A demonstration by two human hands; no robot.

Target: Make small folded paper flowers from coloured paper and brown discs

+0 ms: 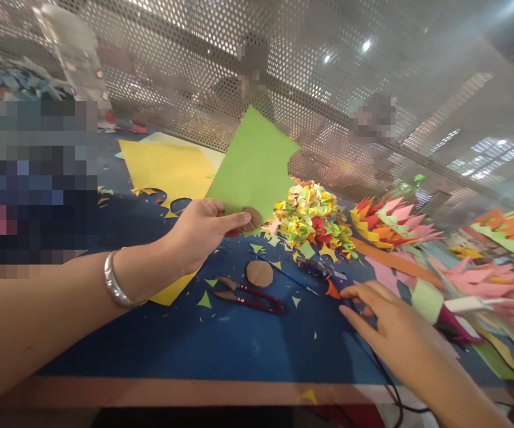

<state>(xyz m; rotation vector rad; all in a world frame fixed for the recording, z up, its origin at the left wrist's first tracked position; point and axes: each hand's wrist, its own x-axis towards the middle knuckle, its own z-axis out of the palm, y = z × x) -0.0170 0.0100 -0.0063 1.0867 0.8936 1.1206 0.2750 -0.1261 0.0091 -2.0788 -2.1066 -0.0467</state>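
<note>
My left hand [210, 229], a silver bangle at its wrist, is closed on the lower edge of a green paper sheet [254, 163] with a curved notch in its right side. Its thumb presses a round brown cardboard disc [252, 221] against the sheet. My right hand [379, 306] is low over the table at right, thumb and fingers apart. By its fingertips lie an orange paper scrap [333, 289] and a dark blue object, partly hidden by the fingers. Between the hands rest dark red thread snips [257, 298] and another cardboard disc [259, 273].
Yellow paper [167, 172] with cut-out curves lies behind my left arm. A pile of folded paper pieces [310, 217] stands at the back. Pointed paper strips [394, 220], magenta-handled scissors [457, 324] and a black cable [388, 374] are at right. Other people sit beyond the perforated screen.
</note>
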